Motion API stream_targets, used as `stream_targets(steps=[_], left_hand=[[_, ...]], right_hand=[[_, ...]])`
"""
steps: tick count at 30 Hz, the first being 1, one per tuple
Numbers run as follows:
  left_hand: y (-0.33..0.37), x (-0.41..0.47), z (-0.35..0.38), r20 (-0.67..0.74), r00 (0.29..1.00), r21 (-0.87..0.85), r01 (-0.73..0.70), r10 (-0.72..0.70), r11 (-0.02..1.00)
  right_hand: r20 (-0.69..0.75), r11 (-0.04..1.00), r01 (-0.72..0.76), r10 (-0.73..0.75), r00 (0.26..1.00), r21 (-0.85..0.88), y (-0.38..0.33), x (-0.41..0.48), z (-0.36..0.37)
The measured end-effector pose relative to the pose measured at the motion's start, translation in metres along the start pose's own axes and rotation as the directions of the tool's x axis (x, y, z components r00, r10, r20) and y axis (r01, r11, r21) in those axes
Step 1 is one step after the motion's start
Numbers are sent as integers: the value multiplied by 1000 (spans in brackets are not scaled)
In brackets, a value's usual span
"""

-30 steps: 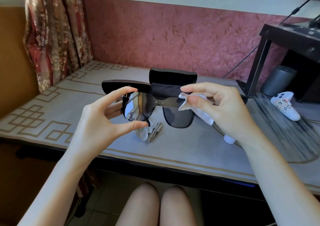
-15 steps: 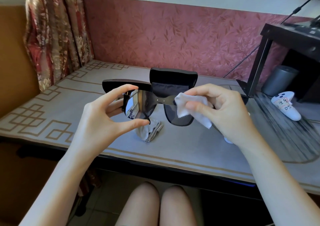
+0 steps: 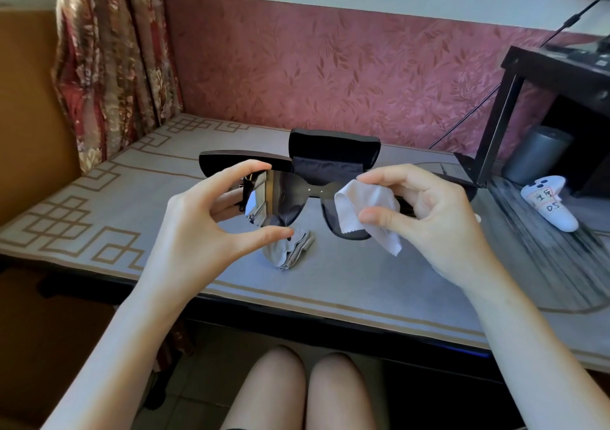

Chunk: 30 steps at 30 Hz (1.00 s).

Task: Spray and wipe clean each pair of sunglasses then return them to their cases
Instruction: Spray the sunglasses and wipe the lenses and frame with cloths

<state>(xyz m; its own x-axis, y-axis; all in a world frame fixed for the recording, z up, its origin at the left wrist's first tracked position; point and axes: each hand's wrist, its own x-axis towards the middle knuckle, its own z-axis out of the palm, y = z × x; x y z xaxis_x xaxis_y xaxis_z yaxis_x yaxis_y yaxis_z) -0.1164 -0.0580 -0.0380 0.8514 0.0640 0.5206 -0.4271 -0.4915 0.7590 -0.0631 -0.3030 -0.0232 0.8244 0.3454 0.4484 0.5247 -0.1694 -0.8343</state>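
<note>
Sunglasses [image 3: 310, 192] are held at centre frame, above the near part of the counter [image 3: 363, 284] and clear of its surface.

Left hand [image 3: 198, 228], centre left, pinches the rim of the left-of-frame lens, forefinger above and thumb below. Right hand [image 3: 439, 225], centre right, pinches a white cloth [image 3: 366, 198] onto the right-of-frame lens, thumb pressed on the face turned to the camera.

Change noted: a second ago the cloth sat at that lens's top edge beside the bridge; it now covers most of the lens down to the lower rim. The left hand's hold is unchanged.

Judgement: a wiping stroke is in progress on this lens. The other lens has no cloth on it, so this pair looks unfinished and casing is not yet due.

Beyond, a crumpled grey cloth [image 3: 290, 251] lies on the counter just below the glasses. Further back stands an open black case [image 3: 333, 155], lid raised, with a second black case [image 3: 231, 160] beside it to the left. A white controller [image 3: 551, 208] lies at far right.
</note>
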Motion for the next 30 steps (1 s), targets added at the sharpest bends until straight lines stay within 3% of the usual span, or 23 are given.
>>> stream_targets(steps=[7, 16, 20, 22, 25, 28, 30], left_hand=[[3, -3, 4, 17, 1000, 22, -26, 25, 999], [1, -1, 9, 55, 994, 209, -100, 91, 973], [1, 0, 14, 64, 990, 236, -136, 125, 962], [2, 0, 16, 42, 990, 215, -138, 132, 967], [2, -1, 17, 8, 991, 224, -135, 136, 965], [0, -2, 16, -8, 991, 222, -129, 135, 967], [-1, -3, 17, 4, 988, 235, -149, 152, 961]], right_hand=[[-164, 999, 4, -9, 986, -32, -2, 3, 4], [-235, 995, -36, 14, 972, -89, -18, 15, 13], [-191, 986, 1, -34, 981, -167, -33, 22, 36], [-140, 945, 20, -69, 988, -327, -31, 19, 51], [-45, 802, 49, -94, 995, -595, -27, 14, 61], [88, 834, -1, 60, 994, -552, -28, 13, 54], [112, 858, -11, 80, 990, -513, -26, 15, 50]])
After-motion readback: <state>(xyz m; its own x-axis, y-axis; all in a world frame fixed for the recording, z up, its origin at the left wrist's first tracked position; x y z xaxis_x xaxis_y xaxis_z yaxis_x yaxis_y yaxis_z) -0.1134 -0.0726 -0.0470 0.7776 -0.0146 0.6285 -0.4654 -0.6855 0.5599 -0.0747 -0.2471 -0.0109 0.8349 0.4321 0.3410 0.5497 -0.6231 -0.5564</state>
